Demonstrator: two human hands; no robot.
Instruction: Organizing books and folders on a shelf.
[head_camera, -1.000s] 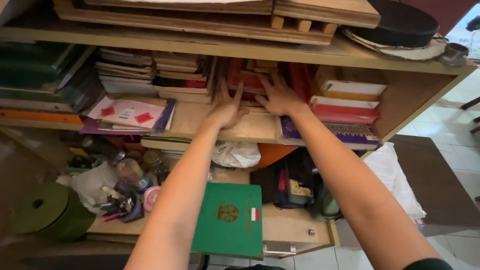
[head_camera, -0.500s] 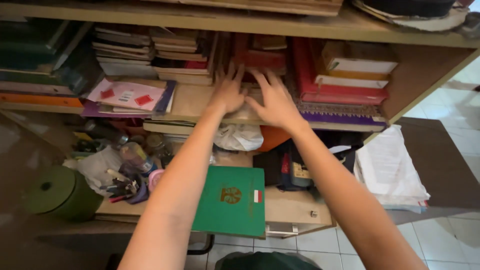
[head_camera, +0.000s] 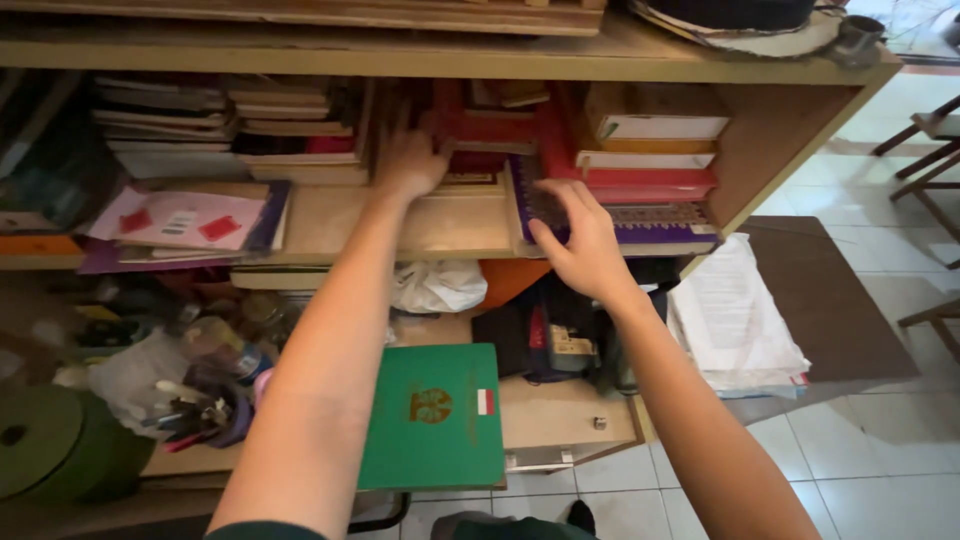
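My left hand (head_camera: 405, 160) reaches deep into the middle shelf (head_camera: 330, 225), fingers spread against a stack of red and brown books (head_camera: 480, 135). My right hand (head_camera: 580, 240) sits nearer the shelf's front edge. Its fingers are bent over the left corner of a flat purple book (head_camera: 650, 222) with a patterned cover, and the thumb is at the book's front edge. Red and white books (head_camera: 650, 160) are piled on the purple one. A green folder (head_camera: 435, 415) with a gold emblem lies on the lower ledge between my forearms.
Stacked books (head_camera: 200, 140) and pink papers (head_camera: 180, 215) fill the shelf's left side. Below are a white plastic bag (head_camera: 440, 285), a dark bag (head_camera: 560, 330), a pile of pens and bottles (head_camera: 200, 400), a green roll (head_camera: 50, 450) and a stack of white papers (head_camera: 735, 320). Tiled floor lies to the right.
My left hand pushed further back into the shelf. My right hand drew back and to the right, off the red stack and onto the purple book's corner. The view shifted slightly.
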